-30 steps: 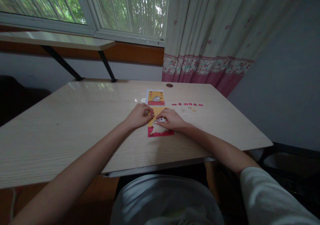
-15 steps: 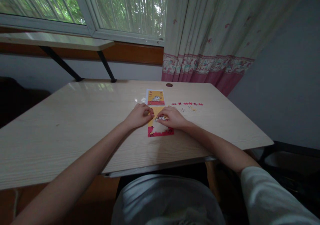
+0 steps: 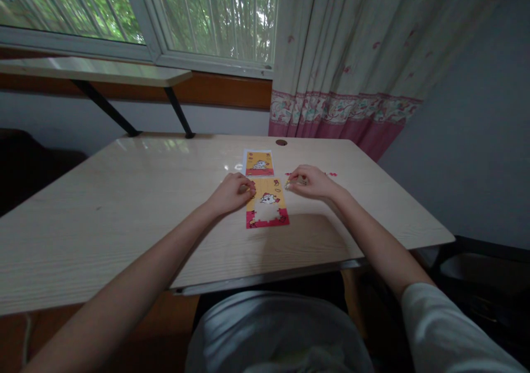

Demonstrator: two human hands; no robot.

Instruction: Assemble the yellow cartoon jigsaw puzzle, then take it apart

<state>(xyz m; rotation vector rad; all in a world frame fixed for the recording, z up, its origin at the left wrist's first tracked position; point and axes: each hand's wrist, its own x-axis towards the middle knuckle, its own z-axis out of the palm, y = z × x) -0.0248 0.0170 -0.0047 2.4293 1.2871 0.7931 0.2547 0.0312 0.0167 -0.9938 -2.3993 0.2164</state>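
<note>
A partly filled jigsaw puzzle (image 3: 253, 222) lies on the table, yellow above and red below, with a white cartoon animal in its middle. Bare backing shows in a gap beneath the animal. Curled fingers of my left hand (image 3: 232, 192) press on the puzzle's upper left edge and steady it. To the right of the puzzle, my right hand (image 3: 309, 181) is closed in a pinch, with a small whitish puzzle piece (image 3: 287, 186) at its fingertips. This hand covers much of the loose pieces beneath it.
Behind the puzzle lies a reference picture card (image 3: 259, 164) with the same design. Red loose pieces (image 3: 333, 174) show beyond my right hand. The wooden table (image 3: 136, 207) has a cable hole (image 3: 281, 142) at the back and a raised shelf (image 3: 124, 74) at back left.
My right hand has moved right, from over the puzzle's middle to the loose pieces, uncovering the animal picture. My left hand stays at the puzzle's left edge.
</note>
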